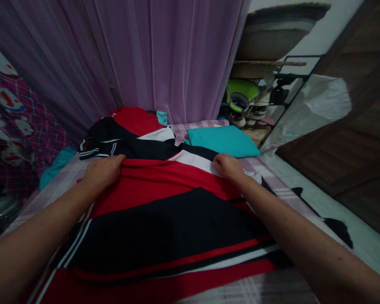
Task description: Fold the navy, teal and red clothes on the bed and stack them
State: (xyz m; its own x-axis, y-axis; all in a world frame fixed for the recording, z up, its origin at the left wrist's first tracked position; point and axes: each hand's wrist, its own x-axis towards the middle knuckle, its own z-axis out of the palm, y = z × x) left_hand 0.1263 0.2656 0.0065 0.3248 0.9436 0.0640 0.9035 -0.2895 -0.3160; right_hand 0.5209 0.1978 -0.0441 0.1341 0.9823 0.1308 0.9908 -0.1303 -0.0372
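A red, navy and white shirt (174, 219) lies spread over the bed in front of me, its striped trim running along the left side. My left hand (105, 171) is closed on a fold of its red cloth, near a navy part with white-striped edging. On the other side, my right hand (228, 168) pinches the shirt at the white panel. Between the two hands the cloth is drawn into a raised, fairly straight fold. Fingertips of both hands are partly hidden by the cloth and knuckles. A folded turquoise cloth (223, 141) lies just beyond my right hand.
A purple curtain (177, 55) hangs behind the bed with its plaid sheet (281, 185). At the right stand a shoe rack (256, 126), a plastic bag (326, 97) and a dark wooden door (345, 160). Another turquoise cloth (57, 166) lies at the left edge.
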